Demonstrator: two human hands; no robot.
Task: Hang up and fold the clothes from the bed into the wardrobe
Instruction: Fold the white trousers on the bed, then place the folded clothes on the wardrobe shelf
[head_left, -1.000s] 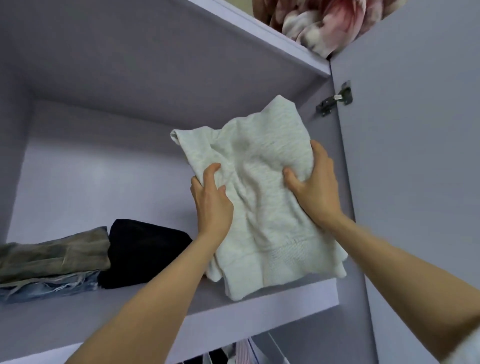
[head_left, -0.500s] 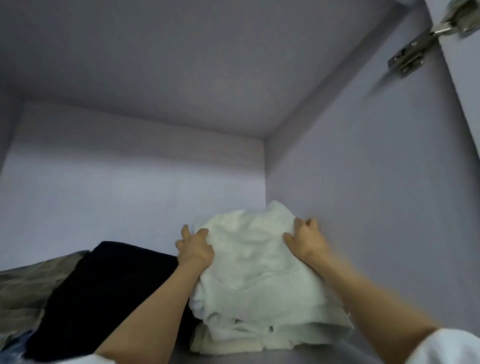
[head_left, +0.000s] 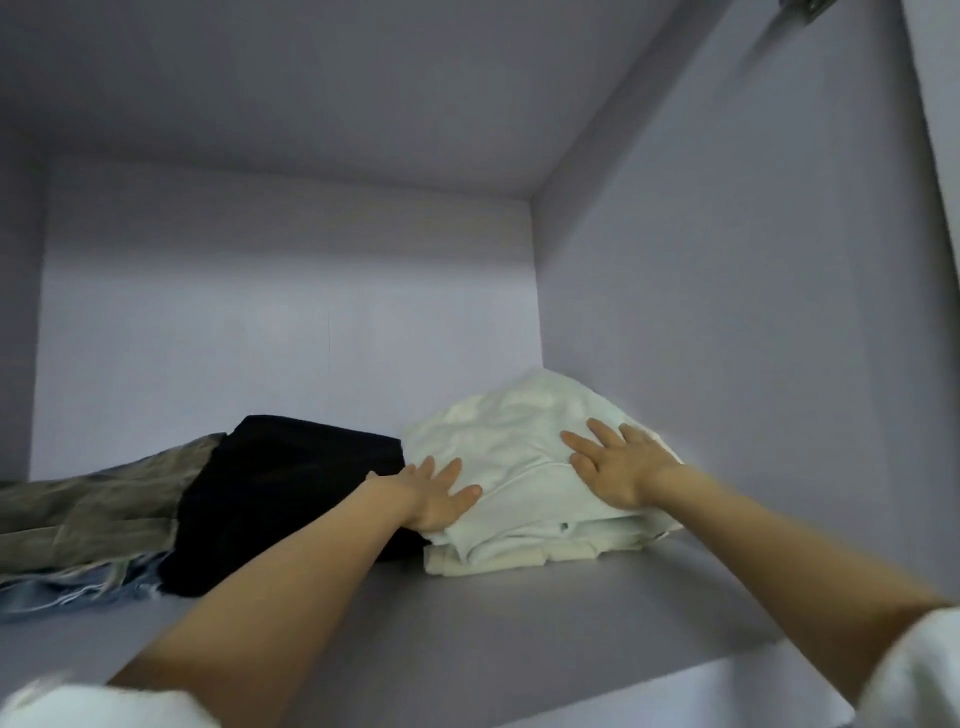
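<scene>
While I watch from a distance through the head camera, folded clothes line the pale lilac wardrobe shelf (head_left: 545, 613) from left to right: an olive-brown folded garment (head_left: 98, 499) lies on top of a frayed blue denim piece (head_left: 78, 587), and just beside them sits a black folded garment (head_left: 280, 488), its right edge touching the white folded sweatshirt (head_left: 519, 467). That sweatshirt, the item in hand, rests on a cream folded piece (head_left: 498, 558) pushed into the shelf's right rear corner against the side wall (head_left: 727, 338); I judge the corner was chosen to keep the stack square and leave the front of the shelf free. My left hand (head_left: 436, 493) reaches in with the forearm extended, palm down, fingers straight and spread, pressing the sweatshirt's left edge where it meets the black garment. My right hand (head_left: 618, 467) lies flat on top of the sweatshirt, fingers also straight and fanned, grasping nothing. Both hands appear to be flattening and steadying the pile rather than holding it, so I judge this fold is placed and only needs smoothing
</scene>
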